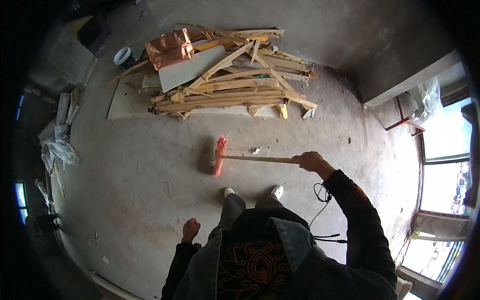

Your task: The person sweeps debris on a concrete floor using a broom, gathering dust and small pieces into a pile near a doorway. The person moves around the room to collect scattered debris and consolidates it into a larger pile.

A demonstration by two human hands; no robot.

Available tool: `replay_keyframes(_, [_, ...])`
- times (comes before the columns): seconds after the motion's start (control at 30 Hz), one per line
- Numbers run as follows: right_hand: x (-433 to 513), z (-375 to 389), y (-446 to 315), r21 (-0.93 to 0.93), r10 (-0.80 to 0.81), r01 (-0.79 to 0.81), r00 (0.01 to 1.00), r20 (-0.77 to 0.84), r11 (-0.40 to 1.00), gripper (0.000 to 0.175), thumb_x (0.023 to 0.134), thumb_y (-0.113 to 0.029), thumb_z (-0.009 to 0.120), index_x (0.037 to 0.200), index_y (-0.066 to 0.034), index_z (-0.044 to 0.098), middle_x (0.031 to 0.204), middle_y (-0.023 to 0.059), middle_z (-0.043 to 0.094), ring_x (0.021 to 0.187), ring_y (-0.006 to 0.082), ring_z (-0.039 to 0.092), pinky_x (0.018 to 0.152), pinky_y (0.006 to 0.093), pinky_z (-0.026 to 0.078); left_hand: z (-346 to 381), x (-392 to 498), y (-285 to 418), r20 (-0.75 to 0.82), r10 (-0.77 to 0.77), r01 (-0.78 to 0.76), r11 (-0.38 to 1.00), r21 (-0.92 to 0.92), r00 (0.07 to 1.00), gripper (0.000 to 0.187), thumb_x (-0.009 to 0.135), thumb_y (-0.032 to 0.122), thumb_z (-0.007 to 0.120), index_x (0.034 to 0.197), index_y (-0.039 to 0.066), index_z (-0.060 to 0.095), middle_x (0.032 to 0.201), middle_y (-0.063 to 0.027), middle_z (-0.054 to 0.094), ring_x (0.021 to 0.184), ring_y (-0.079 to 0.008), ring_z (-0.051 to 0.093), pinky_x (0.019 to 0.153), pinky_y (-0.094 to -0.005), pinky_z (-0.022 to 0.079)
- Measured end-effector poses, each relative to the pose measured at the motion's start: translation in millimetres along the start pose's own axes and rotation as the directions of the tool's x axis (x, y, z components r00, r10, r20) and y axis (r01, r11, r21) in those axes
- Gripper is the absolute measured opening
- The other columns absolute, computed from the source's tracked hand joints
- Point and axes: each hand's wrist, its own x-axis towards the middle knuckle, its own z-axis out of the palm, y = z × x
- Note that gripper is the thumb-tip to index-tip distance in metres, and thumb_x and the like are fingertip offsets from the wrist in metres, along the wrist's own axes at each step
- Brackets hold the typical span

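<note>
My right hand [311, 162] grips the end of a wooden handle [258, 159] that belongs to a broom with a pink-red head [219, 156]. The handle runs leftward from my fist to the broom head, which is in front of my feet. A dark shadow falls on the concrete floor to the left of the head; whether the bristles touch the floor I cannot tell. Just beyond the handle lies a small crumpled white scrap [255, 150]. My left hand [191, 229] hangs by my left side, its fingers curled closed, with nothing visible in it.
A heap of broken wooden strips [232, 93] lies ahead, with a pale board [193, 67] and a copper-coloured foil sheet [169, 48] on it. A white-rimmed bucket [123, 57] stands left of it. Plastic sheeting [60, 152] lies far left; a red metal frame [403, 119] is at right.
</note>
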Motion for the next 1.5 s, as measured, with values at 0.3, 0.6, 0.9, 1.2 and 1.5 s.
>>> replay_keyframes(0.3, [-48.8,57.2,135.9,0.068,0.126,-0.128,0.991,0.039,0.989,0.034,0.075,-0.023,0.057,0.108,-0.0246,0.052,0.090,0.0029,0.060,0.086,0.0239,0.057,0.070,0.0386,0.046,54.5,-9.4,99.4,-0.022,0.054,-0.054,0.998,-0.016,0.998,0.021,0.068,0.018,0.054,0.062,0.001,0.042,0.057,-0.0159,0.044,0.054,-0.0319,0.046,0.050,-0.0405,0.035])
replay_keyframes(0.6, [-155.5,133.2,241.4,0.225,0.275,-0.248,0.957,-0.094,0.942,0.036,0.073,-0.022,0.059,0.108,-0.0222,0.051,0.085,0.0068,0.061,0.080,0.0263,0.058,0.067,0.0399,0.046,69.1,3.3,159.8,0.015,0.134,-0.134,0.990,0.041,0.991,0.023,0.068,0.017,0.054,0.061,0.001,0.039,0.056,-0.0156,0.043,0.053,-0.0315,0.045,0.048,-0.0406,0.033])
replay_keyframes(0.9, [-269.9,208.8,232.9,0.370,0.475,-0.445,0.880,0.013,0.816,0.038,0.071,-0.024,0.061,0.108,-0.0210,0.051,0.096,0.0070,0.059,0.086,0.0282,0.056,0.069,0.0406,0.046,72.0,27.1,165.6,0.006,0.217,-0.217,0.976,0.014,0.976,0.023,0.070,0.016,0.053,0.062,0.001,0.039,0.057,-0.0161,0.043,0.055,-0.0335,0.045,0.049,-0.0404,0.034])
replay_keyframes(1.2, [-307.3,241.5,143.3,0.773,0.535,-0.510,0.802,0.267,0.378,0.034,0.074,-0.019,0.058,0.107,-0.0104,0.051,0.060,0.0062,0.056,0.042,0.0131,0.051,0.037,0.0279,0.042,68.8,0.9,127.0,0.023,0.193,-0.192,0.980,-0.045,0.981,0.020,0.073,0.019,0.050,0.064,0.003,0.044,0.060,-0.0157,0.048,0.060,-0.0347,0.049,0.053,-0.0440,0.037])
replay_keyframes(1.5, [-292.1,179.2,111.0,0.851,0.499,-0.489,0.795,0.345,0.190,0.054,0.071,-0.016,0.064,0.116,-0.0004,0.039,0.073,0.0125,0.058,0.056,0.0212,0.061,0.039,0.0291,0.045,82.3,-50.0,38.4,-0.025,0.072,-0.073,0.996,-0.055,0.997,0.020,0.078,0.021,0.042,0.073,0.003,0.051,0.066,-0.0176,0.052,0.062,-0.0353,0.050,0.056,-0.0466,0.039])
